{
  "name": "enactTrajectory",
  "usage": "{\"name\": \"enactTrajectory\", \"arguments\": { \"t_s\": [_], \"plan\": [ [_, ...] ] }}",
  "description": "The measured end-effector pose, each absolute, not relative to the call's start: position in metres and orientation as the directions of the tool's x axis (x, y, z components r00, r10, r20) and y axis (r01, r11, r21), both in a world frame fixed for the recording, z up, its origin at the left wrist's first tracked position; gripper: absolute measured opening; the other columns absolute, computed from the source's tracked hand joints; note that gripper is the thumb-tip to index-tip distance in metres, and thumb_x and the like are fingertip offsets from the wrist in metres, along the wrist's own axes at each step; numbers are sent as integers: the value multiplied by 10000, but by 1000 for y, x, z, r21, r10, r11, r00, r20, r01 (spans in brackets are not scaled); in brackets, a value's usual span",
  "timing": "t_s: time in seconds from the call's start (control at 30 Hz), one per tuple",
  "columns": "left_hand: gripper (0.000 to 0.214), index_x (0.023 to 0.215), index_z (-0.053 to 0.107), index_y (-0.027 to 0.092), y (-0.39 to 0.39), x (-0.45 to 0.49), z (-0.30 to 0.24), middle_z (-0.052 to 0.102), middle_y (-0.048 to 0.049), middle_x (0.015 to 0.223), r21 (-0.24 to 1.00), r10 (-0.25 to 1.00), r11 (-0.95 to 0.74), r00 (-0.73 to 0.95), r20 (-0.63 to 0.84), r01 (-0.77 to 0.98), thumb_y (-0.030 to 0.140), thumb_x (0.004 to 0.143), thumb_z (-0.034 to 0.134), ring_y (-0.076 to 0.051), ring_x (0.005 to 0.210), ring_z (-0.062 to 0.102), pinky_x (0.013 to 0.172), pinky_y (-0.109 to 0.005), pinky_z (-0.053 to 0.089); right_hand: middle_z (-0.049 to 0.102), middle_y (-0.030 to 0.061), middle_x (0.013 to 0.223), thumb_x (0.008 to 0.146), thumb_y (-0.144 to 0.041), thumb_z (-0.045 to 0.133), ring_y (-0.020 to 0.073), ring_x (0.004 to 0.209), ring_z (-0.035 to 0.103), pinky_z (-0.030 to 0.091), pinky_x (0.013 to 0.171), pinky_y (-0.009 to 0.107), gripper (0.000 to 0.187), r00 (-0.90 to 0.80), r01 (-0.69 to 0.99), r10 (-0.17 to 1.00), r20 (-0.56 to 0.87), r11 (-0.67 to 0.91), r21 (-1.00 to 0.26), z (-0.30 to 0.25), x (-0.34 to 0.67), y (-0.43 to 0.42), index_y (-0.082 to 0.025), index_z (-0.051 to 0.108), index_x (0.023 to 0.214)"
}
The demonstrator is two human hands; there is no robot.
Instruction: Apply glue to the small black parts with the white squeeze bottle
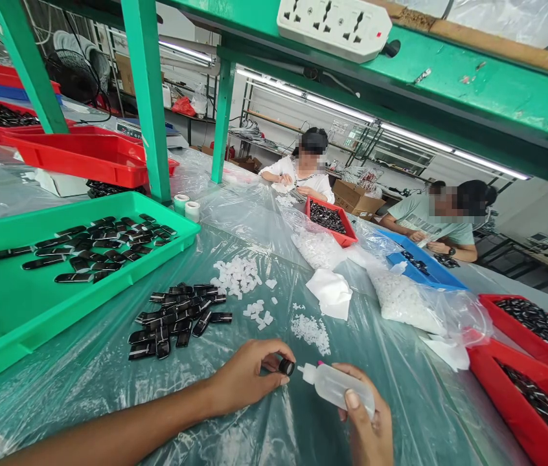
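Note:
Between thumb and fingertips, my left hand (pixel 238 382) pinches a small black plastic piece (pixel 285 367), its end turned toward the bottle. My right hand (pixel 371 421) is wrapped round a translucent squeeze bottle (pixel 339 385) with a narrow nozzle. The nozzle tip points at the black piece, a small gap apart. Beyond my left hand lies a heap of similar black pieces (pixel 177 317) on the plastic-covered table (pixel 274 433). Small white pieces (pixel 238 277) lie in a pile beside that heap, and a pile of finer white bits (pixel 310 331) sits past the bottle.
A green tray (pixel 79 307) with black pieces stands at left. Red bins (pixel 507 388) line the right edge. Bags of white bits (pixel 405 298) and a white cloth (pixel 330 292) lie farther back. Green frame posts (pixel 145 97) rise at left. Two people (pixel 303 171) sit working across the table.

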State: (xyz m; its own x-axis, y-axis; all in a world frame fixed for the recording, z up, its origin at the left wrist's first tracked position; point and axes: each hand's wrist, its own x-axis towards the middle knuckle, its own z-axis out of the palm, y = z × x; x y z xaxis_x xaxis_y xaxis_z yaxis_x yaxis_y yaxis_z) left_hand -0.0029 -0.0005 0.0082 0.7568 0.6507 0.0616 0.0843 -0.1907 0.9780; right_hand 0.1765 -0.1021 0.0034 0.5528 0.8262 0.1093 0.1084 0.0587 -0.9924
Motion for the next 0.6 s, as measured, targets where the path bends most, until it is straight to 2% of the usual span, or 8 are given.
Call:
{"name": "enactTrajectory", "arguments": {
  "t_s": [0.23, 0.37, 0.47, 0.6],
  "plan": [
    [145, 939, 584, 192, -1, -3, 8, 625, -34, 916, 976, 651, -209, 754, 88, 67, 196, 794, 579, -177, 835, 602, 712, -249, 471, 664, 86, 758, 740, -535, 541, 152, 493, 498, 378, 480, 272, 426, 431, -102, 902, 18, 69, -992, 2, 179, -97, -154, 631, 909],
    [126, 913, 595, 193, -1, -4, 8, 634, -15, 863, 963, 662, -256, 741, 111, 84, 199, 787, 596, -167, 798, 594, 701, -241, 459, 628, 52, 672, 728, -510, 573, 145, 485, 479, 372, 467, 260, 401, 456, 7, 888, 64, 68, -998, 0, 179, -99, -156, 638, 906],
    [146, 920, 603, 196, -1, -4, 8, 640, -8, 854, 952, 663, -286, 740, 112, 112, 212, 775, 617, -163, 778, 585, 674, -230, 451, 658, 64, 765, 690, -492, 623, 133, 489, 487, 389, 450, 245, 389, 500, 95, 859, 109, 71, -993, -1, 176, -102, -169, 650, 905],
    [159, 928, 616, 194, -1, -4, 8, 642, -8, 858, 935, 663, -331, 736, 136, 125, 217, 770, 630, -158, 762, 573, 668, -224, 441, 673, 89, 874, 655, -466, 664, 196, 639, 594, 466, 510, 251, 355, 534, 235, 817, 218, 104, -966, -1, 171, -105, -180, 667, 865]
  ]
}}
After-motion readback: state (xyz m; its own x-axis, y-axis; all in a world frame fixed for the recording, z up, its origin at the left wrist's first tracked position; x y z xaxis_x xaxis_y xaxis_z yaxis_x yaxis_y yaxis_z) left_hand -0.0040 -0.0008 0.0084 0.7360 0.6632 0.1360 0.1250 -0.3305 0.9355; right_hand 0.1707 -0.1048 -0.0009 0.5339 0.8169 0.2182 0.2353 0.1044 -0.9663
